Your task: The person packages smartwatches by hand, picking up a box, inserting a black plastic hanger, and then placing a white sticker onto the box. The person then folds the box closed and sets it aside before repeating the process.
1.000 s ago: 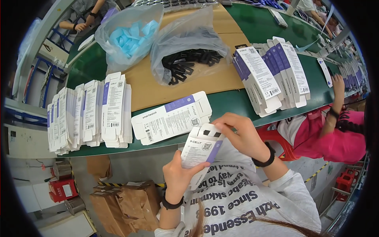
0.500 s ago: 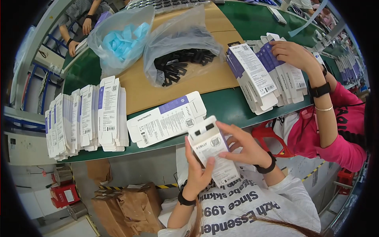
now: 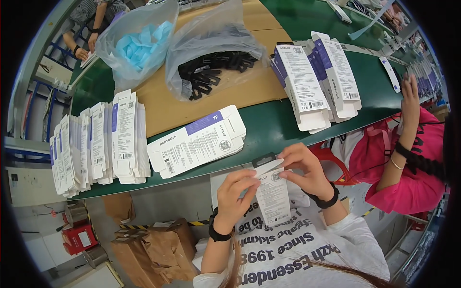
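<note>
A white smartwatch box [image 3: 273, 204] hangs upright in front of my chest, gripped at its top end from both sides. My left hand [image 3: 235, 196] is closed, its thumb and fingers pinching the left side of the top flap. My right hand [image 3: 308, 174] pinches the right side of that flap between thumb and fingers. A black plastic hanger tab [image 3: 263, 160] sticks up out of the box top, between the two hands. Beyond them on the table lies a small stack of flattened white and purple boxes [image 3: 197, 141].
Rows of flattened boxes [image 3: 126, 139] stand at the left table edge. Formed boxes [image 3: 303, 86] stand to the right. Open plastic bags hold light-blue strips [image 3: 144, 45] and black hanger tabs [image 3: 206, 77], on cardboard [image 3: 158, 108]. A co-worker's arm [image 3: 408, 110] reaches over the right side.
The box has turned more upright, and both hands have moved to its top flap. A black tab now stands out of it. The co-worker's hand has left the boxes and moved right.
</note>
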`<state>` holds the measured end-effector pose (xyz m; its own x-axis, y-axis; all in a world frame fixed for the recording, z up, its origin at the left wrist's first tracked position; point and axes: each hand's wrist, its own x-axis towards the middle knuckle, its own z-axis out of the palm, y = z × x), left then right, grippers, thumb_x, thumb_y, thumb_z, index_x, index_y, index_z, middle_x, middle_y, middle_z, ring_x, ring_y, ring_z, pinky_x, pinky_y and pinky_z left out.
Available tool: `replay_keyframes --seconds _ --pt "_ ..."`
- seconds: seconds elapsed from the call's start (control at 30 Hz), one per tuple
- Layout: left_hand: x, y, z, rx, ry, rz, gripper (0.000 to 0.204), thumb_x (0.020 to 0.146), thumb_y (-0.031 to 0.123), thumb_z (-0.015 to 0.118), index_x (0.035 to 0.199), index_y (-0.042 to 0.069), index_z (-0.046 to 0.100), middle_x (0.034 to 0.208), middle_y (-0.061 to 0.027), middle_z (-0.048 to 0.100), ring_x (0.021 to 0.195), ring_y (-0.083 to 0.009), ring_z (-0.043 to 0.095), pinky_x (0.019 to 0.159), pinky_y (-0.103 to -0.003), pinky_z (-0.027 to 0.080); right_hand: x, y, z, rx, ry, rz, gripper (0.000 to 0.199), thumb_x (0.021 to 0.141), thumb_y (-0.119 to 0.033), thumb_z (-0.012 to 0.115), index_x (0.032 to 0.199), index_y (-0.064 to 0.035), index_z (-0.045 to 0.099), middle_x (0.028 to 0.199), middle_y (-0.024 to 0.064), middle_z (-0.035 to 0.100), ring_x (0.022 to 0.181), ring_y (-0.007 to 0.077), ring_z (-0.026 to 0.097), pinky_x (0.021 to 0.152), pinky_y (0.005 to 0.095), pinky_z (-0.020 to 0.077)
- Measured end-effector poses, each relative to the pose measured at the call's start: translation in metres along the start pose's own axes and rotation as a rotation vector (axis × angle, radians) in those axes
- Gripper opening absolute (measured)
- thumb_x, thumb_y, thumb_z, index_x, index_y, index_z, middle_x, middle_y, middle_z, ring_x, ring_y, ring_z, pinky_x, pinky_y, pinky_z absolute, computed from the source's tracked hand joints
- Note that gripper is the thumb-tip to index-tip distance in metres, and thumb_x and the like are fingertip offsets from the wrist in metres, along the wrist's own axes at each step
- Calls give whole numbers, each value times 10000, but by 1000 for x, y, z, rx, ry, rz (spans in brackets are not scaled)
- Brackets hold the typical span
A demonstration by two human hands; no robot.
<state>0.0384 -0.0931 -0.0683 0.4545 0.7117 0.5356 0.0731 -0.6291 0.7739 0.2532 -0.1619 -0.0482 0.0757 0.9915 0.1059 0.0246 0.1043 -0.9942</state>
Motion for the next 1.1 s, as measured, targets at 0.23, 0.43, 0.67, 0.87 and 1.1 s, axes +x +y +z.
replay_keyframes --seconds 0.23,0.43,0.67,0.87,1.1 --pt "12 14 -6 -35 -77 -182 244 779 -70 765 999 13 699 1030 -113 656 928 -206 678 763 -289 614 8 -16 -11 -379 -43 -155 263 792 1 779 1044 -40 718 1017 79 653 946 185 666 798 292 581" --pt "22 22 -9 -124 -73 -425 166 786 -60 771 939 -11 729 988 -89 651 927 -163 683 797 -300 641 16 -30 -13 -300 -92 132 206 783 15 787 979 -23 739 987 70 651 945 161 663 806 256 543" --pt "42 17 -21 -436 -165 -685 139 805 -26 777 936 -10 734 937 -74 669 854 -152 705 732 -266 625 51 -53 -32 -47 -310 455 126 859 -17 748 966 33 706 933 28 617 871 109 666 796 231 546" --pt "46 24 -22 -471 -179 -693 121 806 -96 734 912 -41 713 960 -92 643 874 -142 682 758 -257 621 45 -56 -24 -188 -278 283 115 833 0 760 941 10 720 916 36 608 846 119 653 760 237 554" --pt "39 24 -27 -407 -267 -563 206 765 -114 754 948 -35 704 1019 -108 631 939 -181 681 824 -304 635 35 -54 -22 -339 -307 150 211 781 5 788 985 -43 757 888 44 598 816 147 613 719 254 548"
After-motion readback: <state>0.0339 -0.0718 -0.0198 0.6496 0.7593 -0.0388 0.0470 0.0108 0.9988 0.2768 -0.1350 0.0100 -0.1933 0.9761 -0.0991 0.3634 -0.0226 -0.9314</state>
